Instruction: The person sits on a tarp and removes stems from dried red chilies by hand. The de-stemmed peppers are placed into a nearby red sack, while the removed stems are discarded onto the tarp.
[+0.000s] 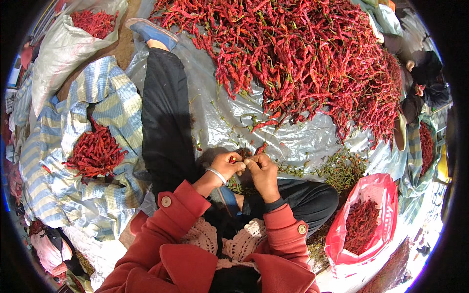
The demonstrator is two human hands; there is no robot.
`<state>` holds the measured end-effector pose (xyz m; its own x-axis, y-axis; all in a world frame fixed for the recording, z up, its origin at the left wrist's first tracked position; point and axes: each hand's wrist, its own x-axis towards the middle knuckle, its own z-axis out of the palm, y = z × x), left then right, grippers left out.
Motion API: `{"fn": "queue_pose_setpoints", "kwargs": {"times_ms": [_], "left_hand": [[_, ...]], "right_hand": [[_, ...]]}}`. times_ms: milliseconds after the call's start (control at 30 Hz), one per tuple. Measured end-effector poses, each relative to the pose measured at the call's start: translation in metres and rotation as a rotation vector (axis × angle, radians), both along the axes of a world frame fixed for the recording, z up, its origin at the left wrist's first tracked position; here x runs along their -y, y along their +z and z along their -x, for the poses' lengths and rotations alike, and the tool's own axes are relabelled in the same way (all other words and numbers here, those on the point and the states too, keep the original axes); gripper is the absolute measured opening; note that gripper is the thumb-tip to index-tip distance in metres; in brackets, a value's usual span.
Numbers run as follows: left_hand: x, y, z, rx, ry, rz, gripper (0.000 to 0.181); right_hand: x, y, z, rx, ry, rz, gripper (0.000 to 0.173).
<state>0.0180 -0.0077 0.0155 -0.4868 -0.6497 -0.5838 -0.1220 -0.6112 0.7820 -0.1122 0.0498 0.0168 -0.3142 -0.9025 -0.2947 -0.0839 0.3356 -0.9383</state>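
Note:
My left hand [228,166] is held over my lap with its fingers curled round a red chili pepper [232,159], whose end shows between them; a pale bangle circles the wrist. Close against it, my right hand [262,170] has thumb and fingers pinched together, with a red chili pepper [261,148] showing just beyond its fingers. The fingertips of both hands meet or nearly meet; what lies between them is too small to tell. Beyond the hands, a large heap of red chili peppers [293,55] covers a clear plastic sheet [220,124].
A striped woven sack [40,172] at left holds destemmed-looking chilies [96,154]. Behind it stands a white sack [55,47] of chilies. At right are green stems [342,170] and a red plastic bag [390,205] with chilies. Other people sit at the right edge and lower left.

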Motion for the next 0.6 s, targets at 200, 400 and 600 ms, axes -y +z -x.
{"fn": "queue_pose_setpoints", "kwargs": {"times_ms": [200, 400, 600], "left_hand": [[-0.005, 0.002, -0.001, 0.285, -0.319, 0.965, 0.008], [-0.004, -0.013, -0.003, 0.054, -0.077, 0.282, 0.010], [-0.003, -0.004, -0.005, 0.256, -0.088, 0.547, 0.015]], "right_hand": [[-0.011, 0.022, 0.000, 1.241, -0.406, -0.287, 0.020], [-0.012, -0.010, 0.052, -0.134, -0.178, -0.167, 0.029], [0.006, 0.013, 0.020, 0.085, 0.011, -0.087, 0.016]]}}
